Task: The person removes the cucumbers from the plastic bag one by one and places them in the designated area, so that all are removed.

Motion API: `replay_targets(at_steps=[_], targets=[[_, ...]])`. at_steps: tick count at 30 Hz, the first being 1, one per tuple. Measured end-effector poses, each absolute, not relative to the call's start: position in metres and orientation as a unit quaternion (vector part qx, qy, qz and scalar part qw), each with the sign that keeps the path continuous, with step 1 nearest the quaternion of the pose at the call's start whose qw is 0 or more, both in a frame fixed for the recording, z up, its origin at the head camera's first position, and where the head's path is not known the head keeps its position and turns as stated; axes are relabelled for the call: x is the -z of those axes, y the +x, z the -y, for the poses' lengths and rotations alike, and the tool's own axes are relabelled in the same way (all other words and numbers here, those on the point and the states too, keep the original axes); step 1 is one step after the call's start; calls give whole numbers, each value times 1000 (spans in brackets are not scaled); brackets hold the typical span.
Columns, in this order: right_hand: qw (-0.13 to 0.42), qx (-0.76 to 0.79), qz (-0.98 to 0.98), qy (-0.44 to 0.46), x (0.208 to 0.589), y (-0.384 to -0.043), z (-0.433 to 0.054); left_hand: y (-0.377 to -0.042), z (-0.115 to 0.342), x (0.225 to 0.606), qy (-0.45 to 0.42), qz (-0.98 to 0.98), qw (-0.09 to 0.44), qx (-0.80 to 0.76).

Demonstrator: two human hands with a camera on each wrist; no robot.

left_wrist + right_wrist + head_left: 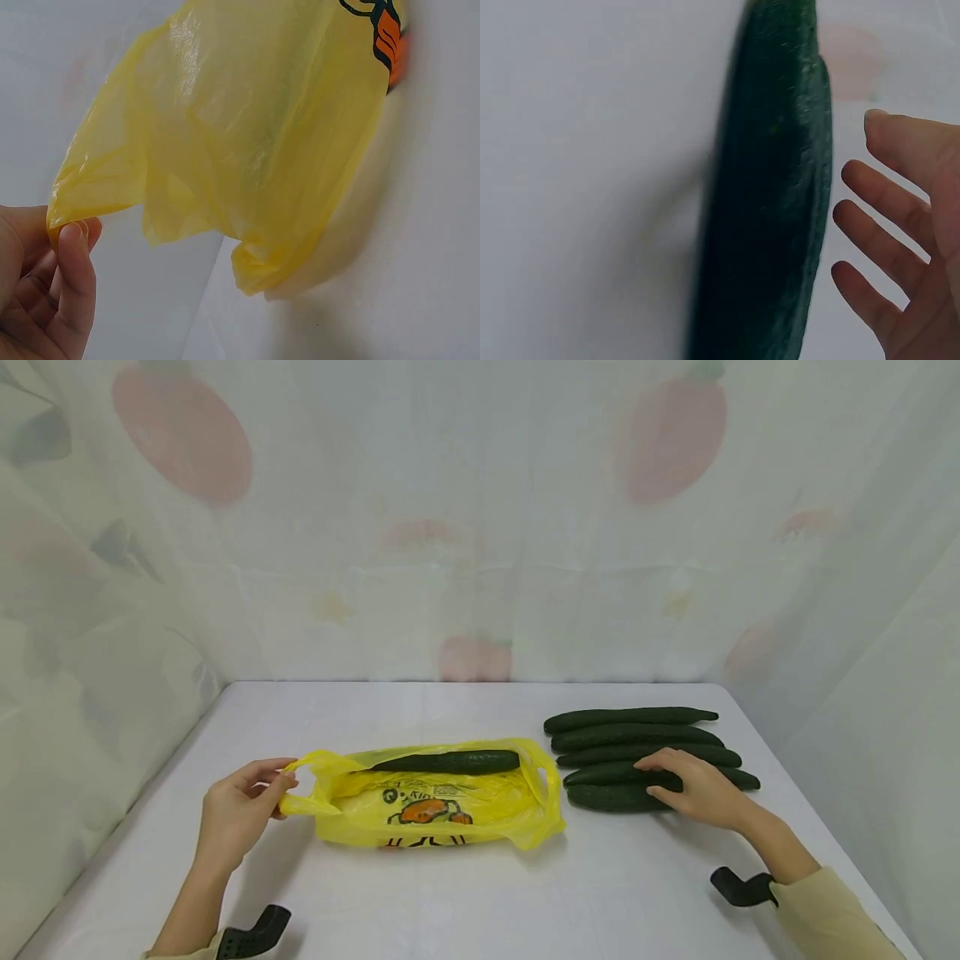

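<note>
In the head view my left hand (240,806) pinches the left handle of a yellow plastic bag (480,833). The left wrist view shows the stretched film of the bag (210,127) running up from the thumb and finger of that hand (73,277). A dark green cucumber (457,763) lies inside, seen through the wide mouth. At the right, my right hand (697,787) hovers over the near end of a row of cucumbers (630,719), fingers spread. Seen from the right wrist, its fingertips (855,225) stand apart from the nearest cucumber (769,195).
The bag and the row of several cucumbers share a white table (420,902), with the row to the bag's right. Behind the table hangs a pale fruit-print curtain (480,510), which also closes off both sides. A black wrist mount (738,887) juts from the right sleeve.
</note>
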State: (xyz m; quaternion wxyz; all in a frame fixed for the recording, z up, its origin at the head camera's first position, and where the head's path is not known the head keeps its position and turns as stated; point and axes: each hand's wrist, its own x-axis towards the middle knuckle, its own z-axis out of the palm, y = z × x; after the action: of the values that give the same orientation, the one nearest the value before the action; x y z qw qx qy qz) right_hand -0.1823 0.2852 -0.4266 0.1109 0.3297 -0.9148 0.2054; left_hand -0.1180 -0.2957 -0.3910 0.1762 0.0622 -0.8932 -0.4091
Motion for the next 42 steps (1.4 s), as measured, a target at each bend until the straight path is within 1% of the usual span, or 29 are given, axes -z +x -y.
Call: replay_targets(at_steps=[9,16,25,35,42], targets=[[125,-234,897,355,401,-187,-264,-119,294,391,54,893,176,410],[118,-258,878,386,381,-188,-237,-119,294,390,53,894,182,406],[115,-271,851,435,365,-194,-206,-119,294,388,55,894,182,407],[95,-274,833,471,346,-198,-169,-119,293,386,51,893,183,407],[46,-275,831,482,331,-201,-145,-119,293,386,52,894,182,405]])
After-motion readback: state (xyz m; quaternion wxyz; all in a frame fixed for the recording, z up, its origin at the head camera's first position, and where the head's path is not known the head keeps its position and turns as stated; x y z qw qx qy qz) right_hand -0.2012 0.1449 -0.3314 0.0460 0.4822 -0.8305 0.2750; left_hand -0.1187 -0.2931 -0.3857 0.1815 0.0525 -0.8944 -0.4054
